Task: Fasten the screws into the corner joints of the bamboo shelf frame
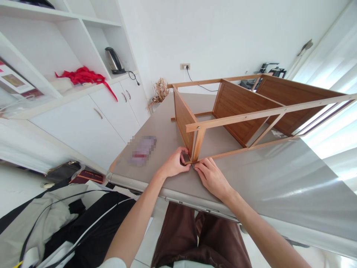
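Observation:
A wooden shelf rack lies on its side on the grey table, its shelf panels standing upright. My left hand is closed around the near lower corner of the rack, thumb and index finger on either side of the rail end. Beside it, my right hand pinches a small metal piece, which looks like a screw, against that same corner. The fingertips hide most of the piece. On the corner post above, a screw head shows in the upper rail.
A phone-like, blurred-out item lies left of my hands. Dried stalks stand behind the table's far-left corner. White cabinets with a kettle are at left. Clothes and cables are piled below the table's left end.

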`<move>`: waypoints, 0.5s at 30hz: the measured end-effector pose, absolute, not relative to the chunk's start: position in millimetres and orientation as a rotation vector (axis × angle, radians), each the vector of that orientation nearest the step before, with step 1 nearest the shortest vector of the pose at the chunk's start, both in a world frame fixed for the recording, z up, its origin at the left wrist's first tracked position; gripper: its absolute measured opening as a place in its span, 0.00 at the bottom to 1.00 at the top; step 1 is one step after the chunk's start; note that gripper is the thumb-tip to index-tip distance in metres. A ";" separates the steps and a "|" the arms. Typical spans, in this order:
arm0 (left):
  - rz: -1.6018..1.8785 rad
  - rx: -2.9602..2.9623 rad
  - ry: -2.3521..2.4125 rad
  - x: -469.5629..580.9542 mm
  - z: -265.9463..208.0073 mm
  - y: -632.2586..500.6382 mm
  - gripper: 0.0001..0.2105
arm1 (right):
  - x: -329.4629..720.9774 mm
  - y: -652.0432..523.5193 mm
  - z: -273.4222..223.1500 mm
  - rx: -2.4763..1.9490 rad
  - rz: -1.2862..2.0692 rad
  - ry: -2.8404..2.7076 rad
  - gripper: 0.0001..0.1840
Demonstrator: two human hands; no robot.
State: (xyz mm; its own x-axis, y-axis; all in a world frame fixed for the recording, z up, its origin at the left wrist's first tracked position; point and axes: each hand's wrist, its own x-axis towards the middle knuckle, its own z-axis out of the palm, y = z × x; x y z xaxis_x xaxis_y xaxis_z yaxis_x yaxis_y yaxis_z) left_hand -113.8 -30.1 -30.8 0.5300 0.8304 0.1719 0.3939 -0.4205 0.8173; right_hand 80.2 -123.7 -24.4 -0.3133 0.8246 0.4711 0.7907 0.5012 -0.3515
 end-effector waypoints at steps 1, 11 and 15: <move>0.747 2.025 0.989 -113.9 -30.6 -30.2 0.24 | 79.7 -123.8 -24.3 -1.317 0.082 -2.136 0.12; 0.765 2.021 0.950 -113.9 -34.1 -28.9 0.24 | 77.6 -123.7 -27.0 -1.344 -0.054 -2.221 0.13; 0.768 2.011 0.949 -114.1 -35.0 -27.9 0.24 | 72.6 -123.5 -22.6 -1.398 -0.210 -2.308 0.13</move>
